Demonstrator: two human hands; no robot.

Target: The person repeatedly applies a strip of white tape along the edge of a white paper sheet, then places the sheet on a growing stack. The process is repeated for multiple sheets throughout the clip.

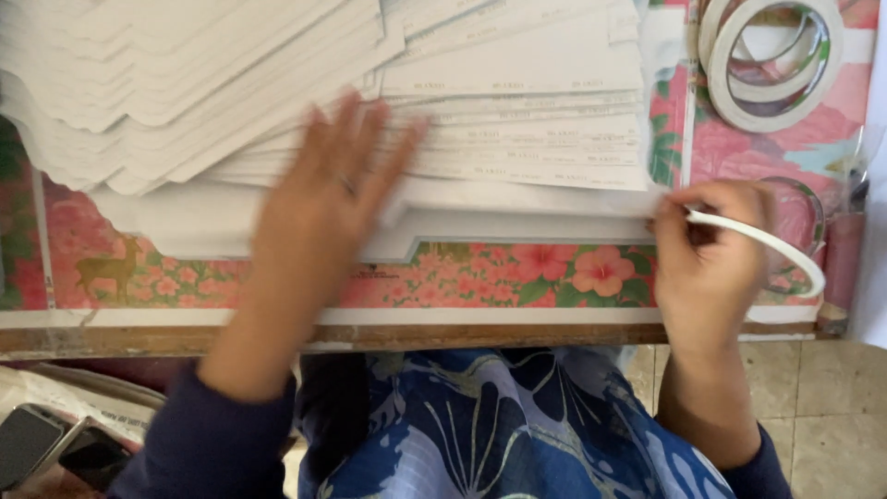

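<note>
Work surface here is a narrow table covered in a pink floral plastic cloth (517, 277) with a worn wooden edge, tiled floor off past it. Starting from the left: a big fanned stack of white die-cut card sheets (277, 83) sits just beyond the fingertips of the left hand (319, 212), which is spread flat, fingers released and apart, pressing down on the top white card blank (517, 217). It's blurry there, so I can't swear how firmly it's pinning. Moving right, the right hand (711, 259) has thumb and forefinger pinched on a thin white roll of double-sided tape (767, 245), the free end meeting the card's right edge right at the fingertips. My take: keep that left palm flat so the sheet can't slide, and lay the strip low and straight along the edge. Above the right fingers, spare white tape rolls (771, 60) lie well apart.
</note>
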